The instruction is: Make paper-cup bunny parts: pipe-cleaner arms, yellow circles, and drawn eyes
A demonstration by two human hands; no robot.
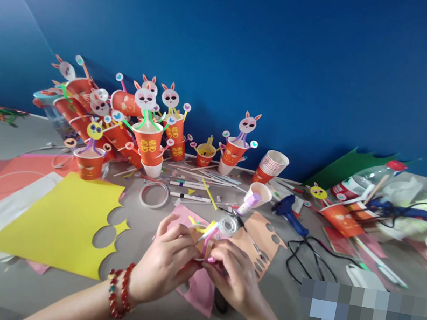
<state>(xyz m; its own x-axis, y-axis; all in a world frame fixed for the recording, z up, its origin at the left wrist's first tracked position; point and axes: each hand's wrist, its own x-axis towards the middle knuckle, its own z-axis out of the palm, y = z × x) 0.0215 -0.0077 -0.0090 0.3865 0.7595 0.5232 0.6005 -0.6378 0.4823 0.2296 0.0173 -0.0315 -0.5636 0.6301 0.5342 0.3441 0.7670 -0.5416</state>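
Observation:
In the head view my left hand (170, 256) and my right hand (234, 273) meet over the middle of the table. Both are closed, fingertips almost touching, around a small pink strip (205, 246). The strip sticks up between them, and its lower end is hidden by my fingers. Just beyond my fingertips sits a clear tape roll (227, 226) among yellow scraps. A pink paper sheet (203, 292) lies beneath my hands. Beside my right hand is a peach sheet (255, 238) with cut-outs. A yellow sheet (58, 227) with round holes lies left of my left hand.
Red paper cups (147, 143) with rabbit faces crowd the back left. A cup stack (269, 166), a glue stick (249, 203) and a blue glue gun (292, 214) stand or lie to the right. A black cable (314, 259) loops nearby. Pens (190, 197) lie behind my hands.

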